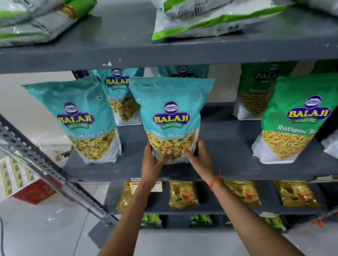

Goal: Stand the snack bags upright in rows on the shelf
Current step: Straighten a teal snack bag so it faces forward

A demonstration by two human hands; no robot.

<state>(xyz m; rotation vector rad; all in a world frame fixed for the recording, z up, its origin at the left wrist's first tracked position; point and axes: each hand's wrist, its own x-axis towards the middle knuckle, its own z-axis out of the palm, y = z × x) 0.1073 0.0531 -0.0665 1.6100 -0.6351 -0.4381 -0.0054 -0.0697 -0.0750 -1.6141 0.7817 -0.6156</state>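
A teal Khatta Mitha Mix bag (171,115) stands upright near the front of the grey middle shelf (225,144). My left hand (153,163) grips its lower left corner and my right hand (200,155) grips its lower right corner, thumbs on the front. A second teal bag (83,117) stands to its left, and two more teal bags (122,95) stand behind. Right of them, a green Ratlami Sev bag (295,117) stands in front with another green bag (259,89) behind it.
The top shelf (118,51) holds green-and-white bags (206,11) lying flat. Lower shelves carry small yellow packets (182,194). A slotted metal upright (36,157) slants at left, with a red crate (34,193) on the tiled floor.
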